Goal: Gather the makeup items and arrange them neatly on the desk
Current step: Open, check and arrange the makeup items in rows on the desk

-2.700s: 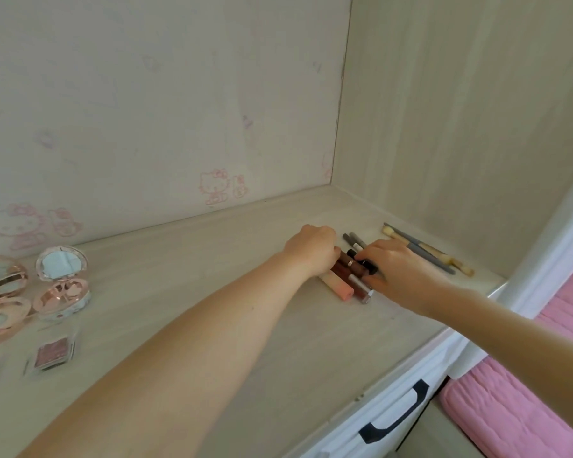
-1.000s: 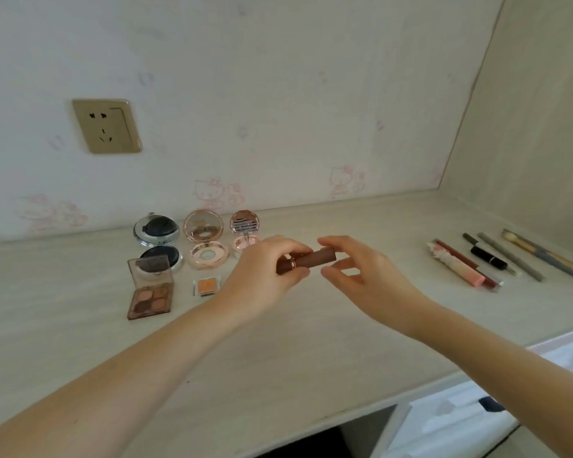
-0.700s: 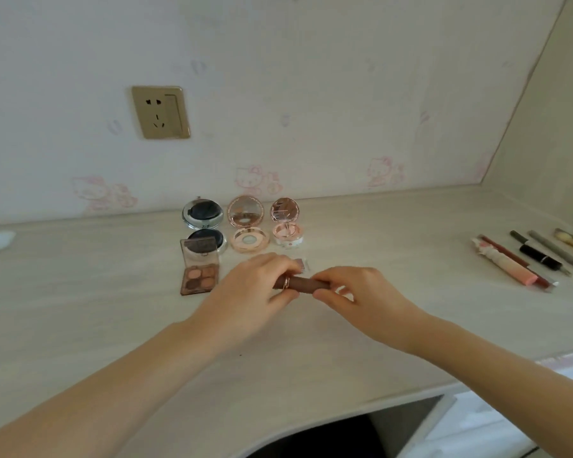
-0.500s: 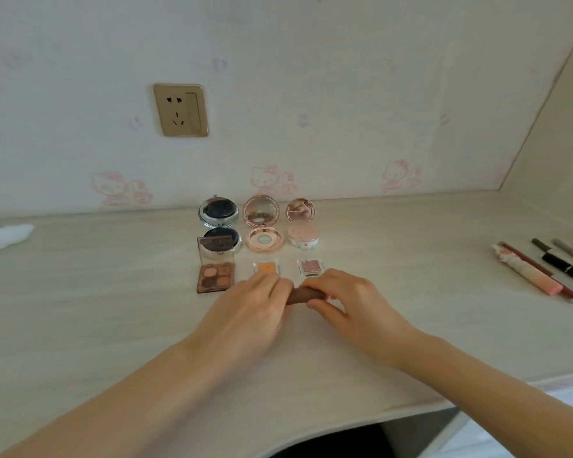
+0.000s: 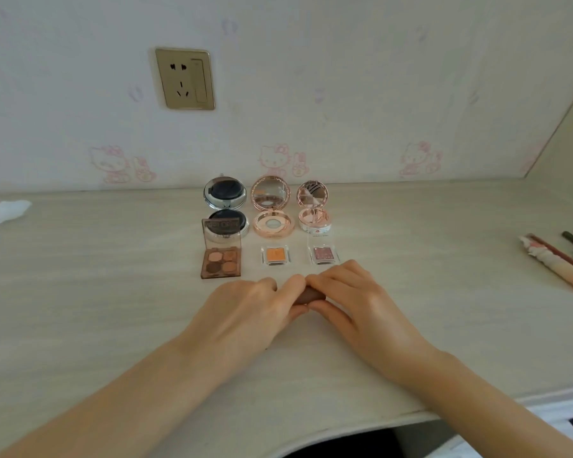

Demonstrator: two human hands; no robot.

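Both hands have come down from mid-air to the desk (image 5: 80, 292), the left hand (image 5: 245, 312) and right hand (image 5: 361, 309) pinched together on either end of the brown tube (image 5: 311, 295), which now lies low at the desktop just in front of the palette (image 5: 221, 262) and two small pans (image 5: 275, 255). Placing looks nearly done, starting a third row, while the other sticks (image 5: 556, 262) wait far right

Bright, even daylight; soft focus, edges warped.
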